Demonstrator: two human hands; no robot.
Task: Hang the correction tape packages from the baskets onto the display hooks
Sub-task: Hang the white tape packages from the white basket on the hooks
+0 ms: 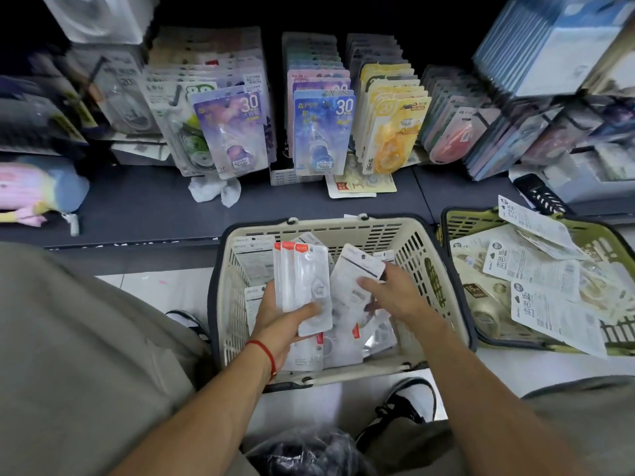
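Note:
A cream basket (443, 290) sits on the floor in front of me with several white correction tape packages in it. My left hand (280, 324) grips a small fanned stack of white packages with red tabs (304, 280), held upright over the basket. My right hand (395, 293) pinches another white package (357, 269) that tilts up from the pile. A green basket (457, 225) at the right holds more packages (536, 269) lying back side up. Rows of hung packages (321, 125) fill the dark display beyond.
A dark shelf (144, 204) runs across the middle, with a crumpled white cloth (214, 190) and a pastel plush toy (34, 190) at the left. My knees flank the cream basket. A dark plastic bag (309, 451) lies near my feet.

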